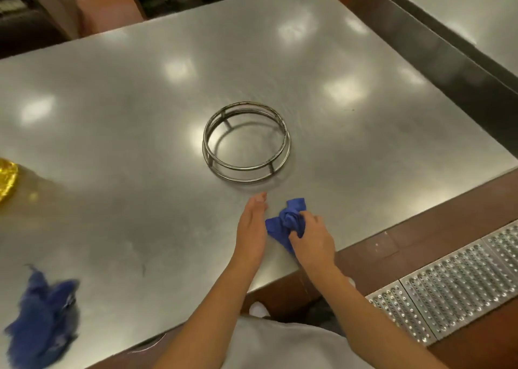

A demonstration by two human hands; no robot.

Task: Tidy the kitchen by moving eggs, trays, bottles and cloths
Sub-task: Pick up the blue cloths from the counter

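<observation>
My right hand (312, 235) clutches a bunched blue cloth (286, 223) at the bench (140, 116) edge. My left hand (252, 228) lies flat beside it, fingers straight. A metal ring stand (246, 144) sits just beyond.

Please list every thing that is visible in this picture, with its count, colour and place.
steel table: one, grey, fills most of the view
wire ring stand: one, metallic, table centre
small cloth: one, blue, near table edge, bunched
second cloth: one, dark blue, near-left part of the table, blurred
shiny object: one, gold, left edge, cut off
perforated grate: metallic, floor at right
left hand: flat beside the small cloth
right hand: holds the small cloth
</observation>
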